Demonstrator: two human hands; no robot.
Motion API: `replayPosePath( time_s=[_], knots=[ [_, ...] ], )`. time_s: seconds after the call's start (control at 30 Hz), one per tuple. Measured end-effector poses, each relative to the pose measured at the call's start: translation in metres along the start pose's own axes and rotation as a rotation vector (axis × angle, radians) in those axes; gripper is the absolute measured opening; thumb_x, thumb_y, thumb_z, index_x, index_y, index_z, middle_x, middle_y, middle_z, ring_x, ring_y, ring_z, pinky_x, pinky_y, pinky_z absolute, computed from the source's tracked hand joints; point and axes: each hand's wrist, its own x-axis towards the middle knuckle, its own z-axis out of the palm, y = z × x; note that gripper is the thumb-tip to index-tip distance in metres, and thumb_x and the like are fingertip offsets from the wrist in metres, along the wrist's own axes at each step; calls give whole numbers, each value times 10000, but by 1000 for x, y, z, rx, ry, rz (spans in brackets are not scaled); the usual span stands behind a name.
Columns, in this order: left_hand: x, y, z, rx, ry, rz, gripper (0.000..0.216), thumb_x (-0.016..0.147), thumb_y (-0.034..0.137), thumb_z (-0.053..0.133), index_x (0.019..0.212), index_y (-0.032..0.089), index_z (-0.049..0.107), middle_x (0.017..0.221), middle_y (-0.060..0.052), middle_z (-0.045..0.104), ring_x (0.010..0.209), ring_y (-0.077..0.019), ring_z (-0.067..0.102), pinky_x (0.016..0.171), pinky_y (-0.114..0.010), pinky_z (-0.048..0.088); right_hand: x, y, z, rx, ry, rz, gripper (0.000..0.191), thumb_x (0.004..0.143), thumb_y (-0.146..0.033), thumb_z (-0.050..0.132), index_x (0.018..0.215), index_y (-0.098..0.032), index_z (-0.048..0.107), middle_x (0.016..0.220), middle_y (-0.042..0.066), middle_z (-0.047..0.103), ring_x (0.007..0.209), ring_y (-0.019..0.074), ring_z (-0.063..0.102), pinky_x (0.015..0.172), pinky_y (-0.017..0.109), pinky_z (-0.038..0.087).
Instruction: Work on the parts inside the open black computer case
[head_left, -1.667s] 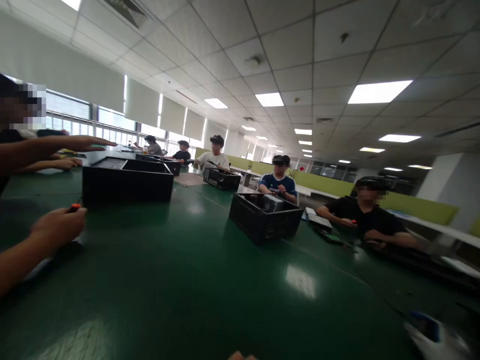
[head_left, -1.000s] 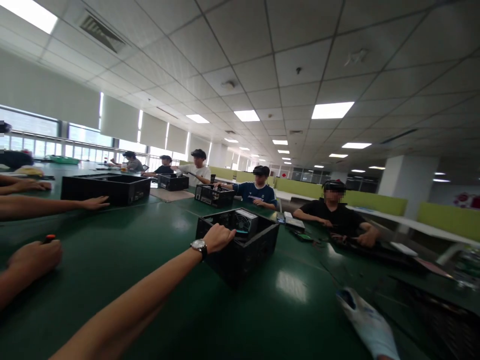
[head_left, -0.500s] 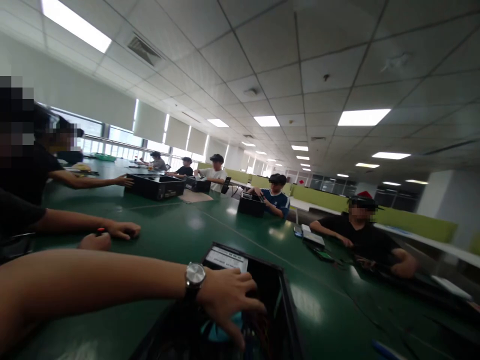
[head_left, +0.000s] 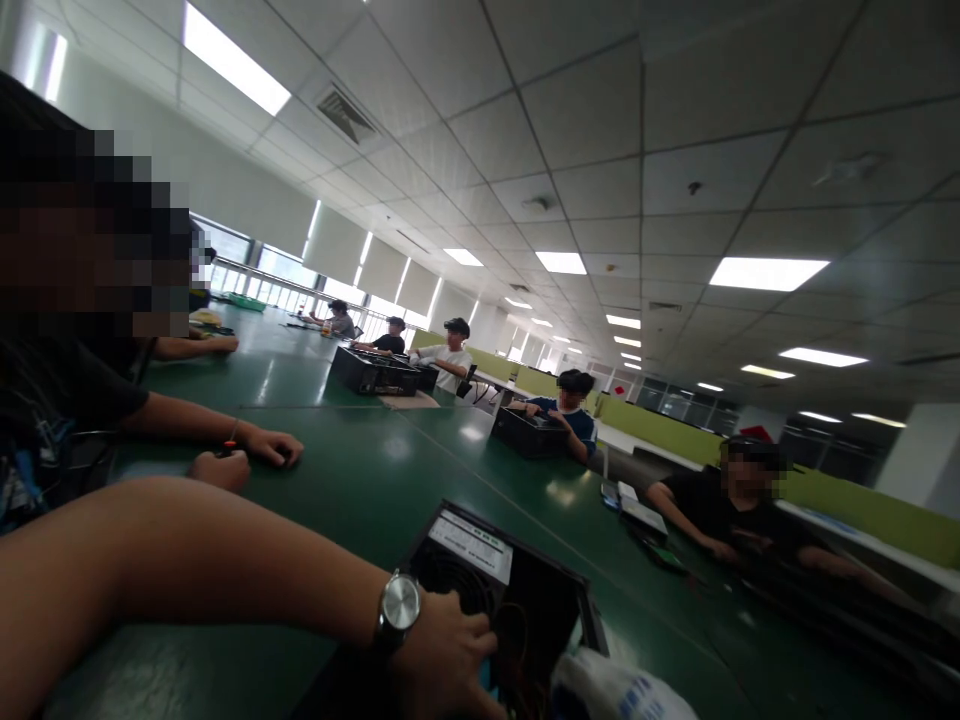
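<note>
My left hand (head_left: 448, 662), with a silver watch (head_left: 397, 608) on its wrist, reaches across from the left to an open black computer case (head_left: 559, 612) at the bottom of the view. Its fingers curl over the case's near rim, beside the power supply with a white label (head_left: 471, 545). A white glove with blue print (head_left: 619, 692) pokes up at the bottom edge, right of the case. It seems to be on my right hand, and its fingers do not show.
The long green table (head_left: 360, 470) runs away from me. A person close on my left rests both hands on it, with a small red-tipped tool (head_left: 225, 448). More black cases (head_left: 373, 372) (head_left: 529, 435) stand farther along, with several people seated on the right.
The black case has come from the middle of the table to right in front of me, with my left hand on it. My view has swung left and upward.
</note>
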Motion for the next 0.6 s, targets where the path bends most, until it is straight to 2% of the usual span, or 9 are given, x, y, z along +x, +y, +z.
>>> replayPosePath(
  time_s=[0.07, 0.13, 0.2, 0.23, 0.3, 0.37, 0.47, 0.53, 0.6],
  knots=[
    [-1, -3, 11, 29, 25, -30, 638, 720, 461, 752, 1338, 406, 604, 1084, -140, 645, 877, -371, 630, 556, -401, 514, 30, -20, -12, -156, -160, -15, 518, 727, -350, 750, 1240, -294, 703, 1141, 127, 756, 979, 363, 738, 814, 394, 602],
    [-1, -8, 20, 42, 9, -43, 397, 788, 412, 717, 1178, 342, 687, 1026, -119, 658, 836, -325, 633, 491, -322, 473, 57, -40, -19, -249, -286, -51, 517, 745, -320, 743, 1258, -277, 702, 1160, 136, 749, 1017, 375, 727, 853, 436, 597],
    [-1, -12, 24, 54, -50, -30, 128, 841, 340, 677, 935, 257, 705, 962, -92, 666, 805, -281, 632, 434, -275, 403, 75, -49, -22, -261, -336, -124, 491, 752, -295, 736, 1243, -273, 715, 1190, 129, 740, 1065, 368, 712, 896, 444, 584],
    [-1, -14, 23, 73, -69, -12, 88, 859, 306, 658, 833, 224, 676, 942, -85, 668, 796, -266, 631, 418, -279, 378, 81, -48, -22, -250, -314, -148, 474, 744, -287, 738, 1218, -272, 728, 1191, 123, 741, 1075, 363, 709, 909, 438, 579],
    [-1, -17, 19, 123, -33, 44, 184, 876, 258, 635, 708, 192, 598, 922, -86, 671, 803, -249, 635, 451, -317, 408, 86, -36, -20, -194, -208, -177, 434, 738, -274, 728, 1172, -271, 747, 1159, 108, 756, 1045, 335, 724, 893, 395, 580],
    [2, -20, 15, 141, 77, 110, 229, 875, 230, 626, 664, 189, 545, 919, -97, 676, 830, -240, 638, 574, -342, 485, 85, -20, -17, -146, -127, -165, 418, 722, -253, 723, 1139, -271, 755, 1101, 92, 773, 981, 301, 742, 843, 347, 585],
    [11, -22, 13, 98, 140, 164, 309, 838, 210, 651, 597, 199, 459, 844, -83, 679, 807, -225, 633, 685, -326, 507, 83, -5, -13, -166, -187, -116, 413, 654, -193, 752, 1059, -266, 779, 995, 84, 788, 871, 298, 757, 756, 342, 595],
    [19, -21, 14, 86, 94, 180, 398, 802, 237, 692, 545, 205, 389, 746, -62, 662, 715, -214, 614, 631, -317, 480, 79, -7, -15, -184, -257, -93, 424, 607, -190, 785, 1026, -260, 790, 974, 95, 789, 847, 333, 758, 735, 386, 603],
    [21, -16, 13, 125, 62, 189, 424, 754, 283, 743, 523, 212, 394, 663, -54, 629, 635, -219, 585, 588, -334, 453, 73, -15, -22, -175, -261, -99, 433, 642, -227, 769, 1074, -258, 782, 1036, 114, 782, 903, 362, 751, 770, 437, 603]
  ],
)
